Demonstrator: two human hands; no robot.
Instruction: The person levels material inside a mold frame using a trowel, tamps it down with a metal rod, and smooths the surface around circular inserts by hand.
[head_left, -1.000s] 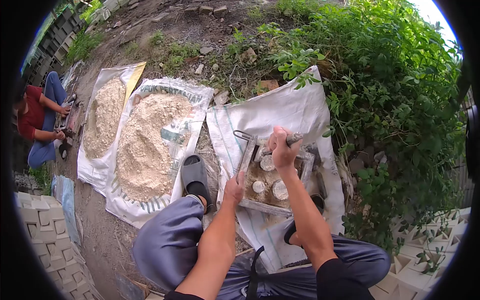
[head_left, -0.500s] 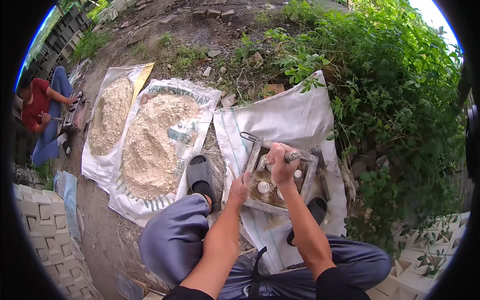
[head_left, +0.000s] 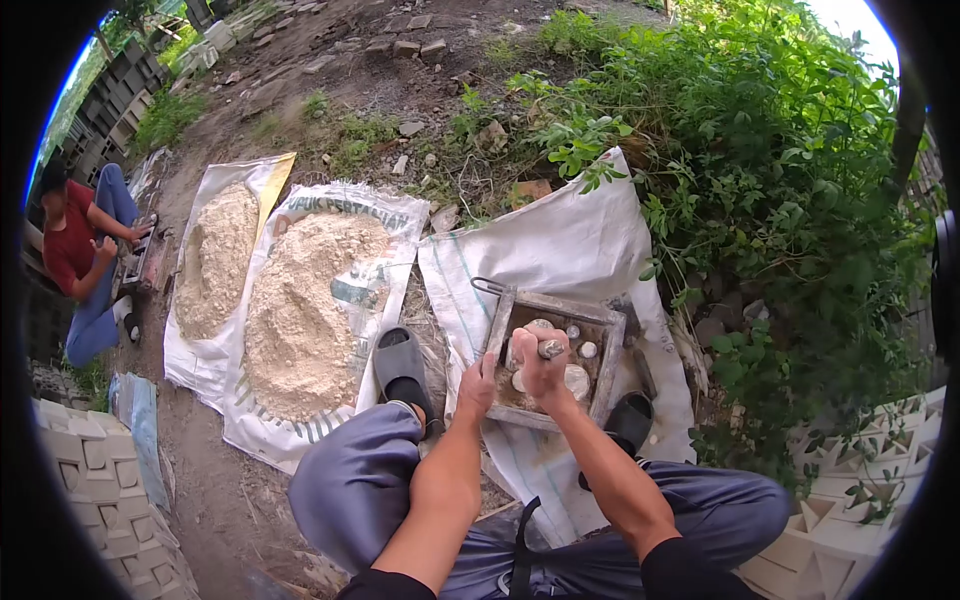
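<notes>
A square frame mould (head_left: 608, 368) lies on a white sack (head_left: 560, 245), with sandy material and several round pale discs (head_left: 577, 380) inside it. My left hand (head_left: 476, 386) grips the frame's left side, near a bent metal loop (head_left: 487, 286) at the corner. Closed around a stick-like tool (head_left: 551, 348), my right hand (head_left: 543, 368) is over the inside of the frame. The tool's lower part is hidden beneath that hand.
Two sacks bear heaps of pale powder (head_left: 305, 310) at the left. Beyond them sits another person (head_left: 85, 245) with a similar mould. Green plants (head_left: 780, 200) grow at the right. Patterned blocks (head_left: 110, 490) stand at lower left. My sandals (head_left: 402, 360) flank the mould.
My right hand has moved with the tool from the frame's upper part down toward its middle. My left hand keeps its place on the frame. The other person's raised hand has shifted.
</notes>
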